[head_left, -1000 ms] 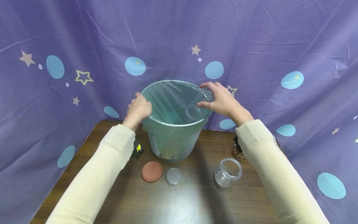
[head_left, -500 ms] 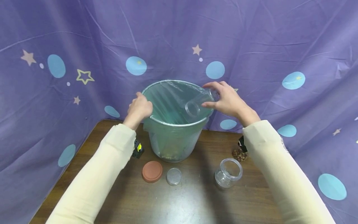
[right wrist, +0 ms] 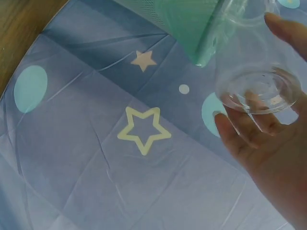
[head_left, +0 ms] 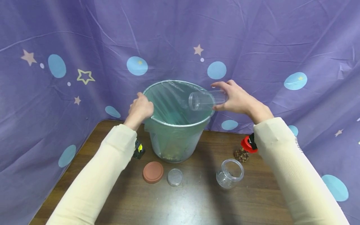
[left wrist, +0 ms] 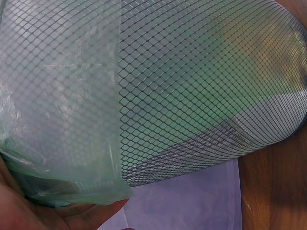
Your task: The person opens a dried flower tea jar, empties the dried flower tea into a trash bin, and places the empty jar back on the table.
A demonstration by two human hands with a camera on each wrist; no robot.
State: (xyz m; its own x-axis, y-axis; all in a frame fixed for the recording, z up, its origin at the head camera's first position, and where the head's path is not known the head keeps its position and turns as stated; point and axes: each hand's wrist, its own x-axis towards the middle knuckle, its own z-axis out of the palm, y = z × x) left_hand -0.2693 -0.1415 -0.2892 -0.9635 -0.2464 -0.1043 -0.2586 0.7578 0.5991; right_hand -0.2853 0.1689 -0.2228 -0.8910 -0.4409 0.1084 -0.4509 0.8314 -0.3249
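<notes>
My left hand grips the left rim of a silver wire mesh wastebasket lined with a thin green plastic bag; in the left wrist view the fingers curl against the bag's folded-over edge. At the basket's right rim, my right hand holds a clear plastic jar between thumb and fingers near its base. The jar lies almost level, its round mouth pointing left over the basket opening. No contents show through its wall. In the right wrist view the fingers spread around the jar's base.
On the brown wooden table in front of the basket lie an orange round lid and a silver round lid. An open clear jar stands right of them. Behind it are brown nut-like pieces and a red object, partly covered by the right sleeve.
My right hand has moved right with the jar, which has swung from mouth-down in the basket towards level. More of the jar and the red object show. The left hand stays on the rim.
</notes>
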